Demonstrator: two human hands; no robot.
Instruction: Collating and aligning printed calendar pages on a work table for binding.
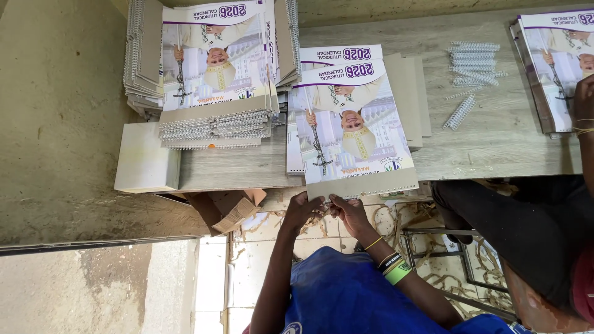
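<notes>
Cardboard-backed calendar [356, 133], light, stiff, overhanging worktop [495, 142]; left hand [303, 209] and right hand [348, 210] pinching its near edge, likely best hold.

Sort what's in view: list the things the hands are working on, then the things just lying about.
In hand:
- left hand and right hand, at the near edge of the calendar
- its grey backing board

Lying about:
- bound stack
- loose wire coils
- cardboard box
- co-worker's calendars
- table
</notes>
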